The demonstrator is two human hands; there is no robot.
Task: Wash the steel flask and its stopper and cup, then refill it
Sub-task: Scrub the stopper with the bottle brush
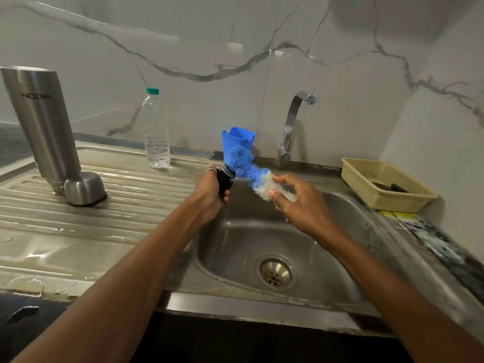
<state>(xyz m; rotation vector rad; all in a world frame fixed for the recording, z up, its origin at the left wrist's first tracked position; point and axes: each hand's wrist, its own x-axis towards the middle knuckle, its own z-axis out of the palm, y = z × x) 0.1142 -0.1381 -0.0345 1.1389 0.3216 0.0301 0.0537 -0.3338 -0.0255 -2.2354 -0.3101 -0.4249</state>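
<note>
Sink bowl [235, 260], nearest, with both hands over its far rim. Left hand [209, 197]: grip closed round the black stopper [225, 181], seal end facing the brush. Right hand [301, 205]: thumb and fingers pinch the white tip of the soft blue bristle brush [248, 170], whose far end meets the stopper. The stopper looks small, rigid, light and probably wet-slick, so it is best held by its body, leaving the seal free. Farther left, on the draining board [131, 213]: steel cup [85, 188], inverted, just beside the steel flask [42, 121], which stands mouth down. The flask is smooth and stiff and is best grasped mid-body. Behind: water bottle [156, 132] and tap [293, 121].
</note>
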